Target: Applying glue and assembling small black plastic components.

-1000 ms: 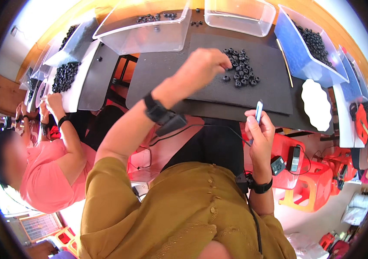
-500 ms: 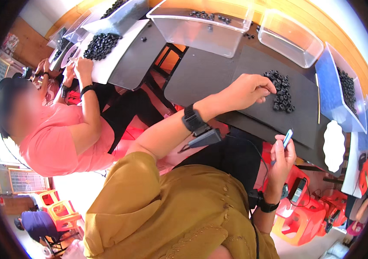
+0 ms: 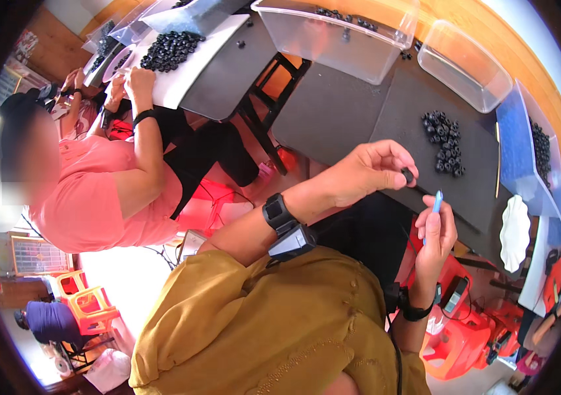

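Note:
Between the thumb and fingers of my left hand (image 3: pixel 367 175) is a small round black part (image 3: pixel 407 175). My right hand (image 3: pixel 436 232) grips a slim light-blue pen-like tool (image 3: pixel 438 201), its tip pointing up. The two hands are close together over the near edge of the dark table, with the black part just left of the tool's tip and apart from it. Farther back on a dark mat (image 3: pixel 409 118) lies a loose pile of similar black parts (image 3: pixel 443 141).
A long clear bin (image 3: pixel 333 52) and a smaller clear tub (image 3: pixel 461 69) stand along the back. At the right are a blue-tinted bin (image 3: pixel 521 151) of black parts and a white scalloped piece (image 3: pixel 515 234). A co-worker in pink (image 3: pixel 103 178) works at the left table.
My left hand has come back from the pile toward my right hand, now with a black part showing in its fingers. The view has shifted slightly.

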`<control>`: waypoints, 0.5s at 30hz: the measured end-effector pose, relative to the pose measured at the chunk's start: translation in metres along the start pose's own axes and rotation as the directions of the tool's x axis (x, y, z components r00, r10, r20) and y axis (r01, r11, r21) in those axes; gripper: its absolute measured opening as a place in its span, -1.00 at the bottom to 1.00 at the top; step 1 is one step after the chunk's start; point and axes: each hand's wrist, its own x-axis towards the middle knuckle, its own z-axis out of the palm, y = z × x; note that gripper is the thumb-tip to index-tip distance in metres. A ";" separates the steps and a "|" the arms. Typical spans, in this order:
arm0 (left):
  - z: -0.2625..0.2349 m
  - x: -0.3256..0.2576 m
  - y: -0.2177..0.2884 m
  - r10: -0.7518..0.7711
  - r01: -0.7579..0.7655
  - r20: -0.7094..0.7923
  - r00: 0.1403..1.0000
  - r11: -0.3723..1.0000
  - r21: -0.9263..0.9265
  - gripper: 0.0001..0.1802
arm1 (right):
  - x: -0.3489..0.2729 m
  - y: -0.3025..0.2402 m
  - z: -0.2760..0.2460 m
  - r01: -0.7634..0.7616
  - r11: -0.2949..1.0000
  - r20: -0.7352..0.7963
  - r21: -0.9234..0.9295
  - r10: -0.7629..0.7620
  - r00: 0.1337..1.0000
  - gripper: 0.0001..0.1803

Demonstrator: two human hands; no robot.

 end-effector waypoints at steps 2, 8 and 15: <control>-0.005 -0.002 -0.004 0.013 -0.014 -0.025 1.000 0.998 -0.055 -0.77 | 0.000 -0.002 0.003 0.039 0.999 -0.014 -0.004 -0.039 0.999 -0.68; -0.008 -0.008 -0.001 -0.070 0.065 -0.008 0.998 0.965 -0.255 -0.77 | 0.005 -0.006 0.005 0.166 0.948 0.076 -0.271 -0.151 0.986 -0.79; -0.005 -0.010 -0.008 -0.141 0.130 -0.015 0.990 0.947 -0.293 -0.77 | 0.008 -0.016 0.012 0.326 0.865 0.118 -0.381 -0.304 0.945 -0.81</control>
